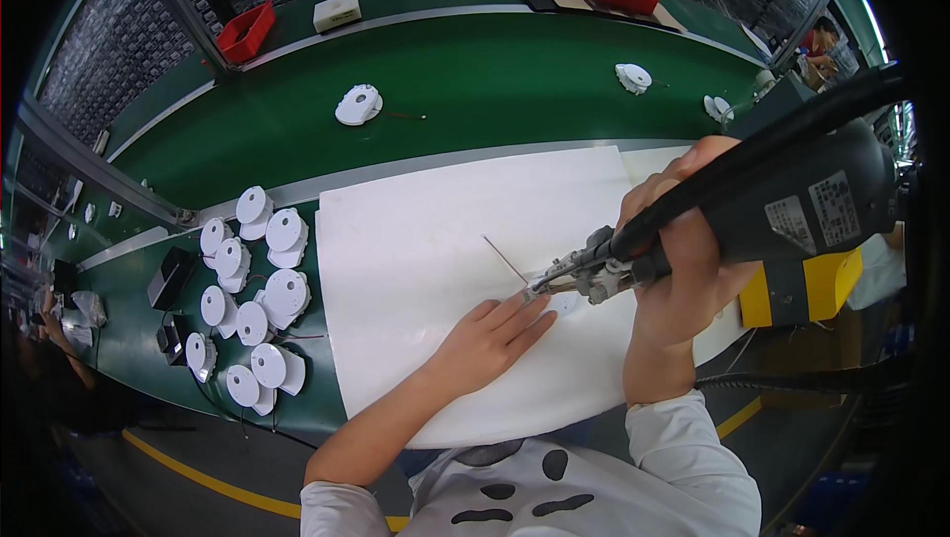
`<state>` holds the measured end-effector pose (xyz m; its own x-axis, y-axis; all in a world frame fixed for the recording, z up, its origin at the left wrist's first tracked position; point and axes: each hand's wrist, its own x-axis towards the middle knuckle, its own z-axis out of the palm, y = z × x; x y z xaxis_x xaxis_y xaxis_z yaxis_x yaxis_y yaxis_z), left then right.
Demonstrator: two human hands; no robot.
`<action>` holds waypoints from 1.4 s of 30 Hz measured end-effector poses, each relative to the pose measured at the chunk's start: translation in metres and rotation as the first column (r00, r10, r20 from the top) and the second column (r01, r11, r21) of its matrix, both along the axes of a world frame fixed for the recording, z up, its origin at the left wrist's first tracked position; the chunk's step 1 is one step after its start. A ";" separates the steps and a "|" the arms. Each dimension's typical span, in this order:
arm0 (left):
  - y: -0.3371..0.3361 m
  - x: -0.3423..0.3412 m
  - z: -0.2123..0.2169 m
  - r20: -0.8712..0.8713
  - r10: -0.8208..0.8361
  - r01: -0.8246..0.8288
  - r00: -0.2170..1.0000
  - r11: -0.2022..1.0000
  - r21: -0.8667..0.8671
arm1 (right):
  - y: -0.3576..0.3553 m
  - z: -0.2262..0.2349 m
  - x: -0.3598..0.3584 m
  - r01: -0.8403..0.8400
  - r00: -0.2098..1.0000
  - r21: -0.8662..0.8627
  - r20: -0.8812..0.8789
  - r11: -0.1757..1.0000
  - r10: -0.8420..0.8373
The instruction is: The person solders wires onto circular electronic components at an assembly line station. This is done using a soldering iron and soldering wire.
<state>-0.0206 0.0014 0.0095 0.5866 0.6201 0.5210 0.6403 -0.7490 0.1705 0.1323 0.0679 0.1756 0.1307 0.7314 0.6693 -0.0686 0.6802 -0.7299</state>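
Observation:
My right hand (688, 240) is wrapped round a bulky black power tool (831, 195), which looks like an electric screwdriver. Its metal nose slants down and left to the fingertips of my left hand. The fingers of my left hand (490, 344) press on a small white plastic part (565, 305) on a white sheet (416, 240). Most of that part is hidden by my fingers and the tool's nose. A thin wire (503, 256) sticks out from it toward the far left.
Several white round parts (288, 292) lie at the left on the green bench. Behind the sheet runs a green belt (495, 82) with a white part (358, 104) on it. Red bins (247, 30) stand on the far shelf. A yellow-and-black box (804, 288) is at the right, near a black cable (792, 381).

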 end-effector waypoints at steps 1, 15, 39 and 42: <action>0.000 -0.001 0.000 0.000 -0.003 0.003 1.000 1.000 -0.002 | 0.000 0.000 0.000 -0.002 1.000 0.015 -0.005 1.000 0.002; -0.001 -0.005 -0.002 -0.039 -0.029 0.027 0.999 0.998 -0.065 | 0.002 -0.006 0.004 -0.065 0.998 0.050 0.007 0.997 0.065; -0.001 -0.007 -0.007 0.015 -0.012 0.013 1.000 0.999 -0.044 | -0.005 -0.007 -0.008 0.013 0.998 -0.053 -0.054 0.998 -0.015; 0.013 -0.013 -0.003 0.017 -0.008 0.009 1.000 0.999 -0.054 | -0.006 0.007 0.011 0.191 0.977 -0.023 -0.093 0.981 -0.192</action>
